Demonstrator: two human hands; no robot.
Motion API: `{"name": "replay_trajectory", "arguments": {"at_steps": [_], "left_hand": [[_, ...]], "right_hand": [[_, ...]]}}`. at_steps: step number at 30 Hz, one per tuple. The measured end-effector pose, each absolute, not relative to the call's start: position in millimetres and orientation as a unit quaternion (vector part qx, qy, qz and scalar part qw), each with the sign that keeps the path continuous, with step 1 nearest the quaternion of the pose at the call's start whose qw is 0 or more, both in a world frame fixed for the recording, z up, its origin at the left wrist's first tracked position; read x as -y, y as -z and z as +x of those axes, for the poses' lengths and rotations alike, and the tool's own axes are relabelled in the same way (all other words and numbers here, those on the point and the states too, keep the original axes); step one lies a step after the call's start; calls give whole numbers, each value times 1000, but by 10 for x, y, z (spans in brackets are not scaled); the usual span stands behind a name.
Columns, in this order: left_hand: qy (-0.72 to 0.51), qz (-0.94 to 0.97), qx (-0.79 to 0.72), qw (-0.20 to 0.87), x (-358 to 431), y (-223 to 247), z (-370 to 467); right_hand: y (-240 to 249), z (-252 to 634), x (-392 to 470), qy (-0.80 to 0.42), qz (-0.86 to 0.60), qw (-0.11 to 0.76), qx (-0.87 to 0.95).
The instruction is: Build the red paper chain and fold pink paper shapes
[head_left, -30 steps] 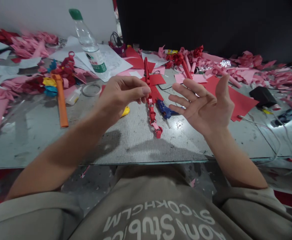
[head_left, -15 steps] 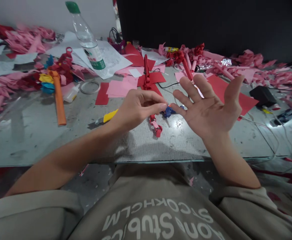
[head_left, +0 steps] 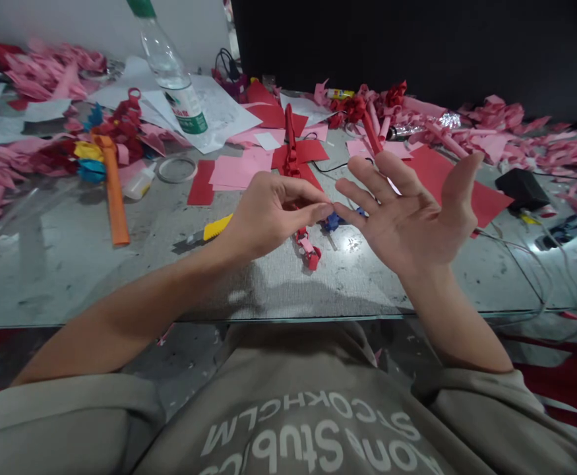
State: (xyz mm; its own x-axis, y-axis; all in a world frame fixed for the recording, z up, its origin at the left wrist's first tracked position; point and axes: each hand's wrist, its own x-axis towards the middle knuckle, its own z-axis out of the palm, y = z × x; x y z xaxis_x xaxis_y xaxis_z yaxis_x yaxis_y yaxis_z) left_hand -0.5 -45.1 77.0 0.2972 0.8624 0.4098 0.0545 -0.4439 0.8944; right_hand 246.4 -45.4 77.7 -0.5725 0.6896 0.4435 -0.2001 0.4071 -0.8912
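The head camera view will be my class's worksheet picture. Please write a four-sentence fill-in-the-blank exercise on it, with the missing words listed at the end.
1. The clear bottle has a ____ cap.
2. The left hand has its thumb and forefinger closest to the right hand's ____ finger.
3. The paper chain, partly hidden by the left hand, shows red and ____ links.
4. The ridged handle beside the left wrist is ____.

Missing words: green; little; pink; yellow.

"STCOKHCLM" and "Stub" on the shirt [head_left: 293,369]
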Motion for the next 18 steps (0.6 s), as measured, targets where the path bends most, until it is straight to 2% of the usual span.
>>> {"name": "replay_trajectory", "arguments": {"at_steps": [9, 14, 18], "left_hand": [[-485, 697, -332, 412, 432, -757, 1], [-485, 682, -329, 437, 426, -762, 3], [-493, 668, -333, 447, 415, -750, -3]], "right_hand": [[-831, 2452, 489, -565, -178, 429, 682], [-811, 2495, 486, -450, -211, 381, 780], [-790, 2523, 461, -421, -200, 403, 788]]}}
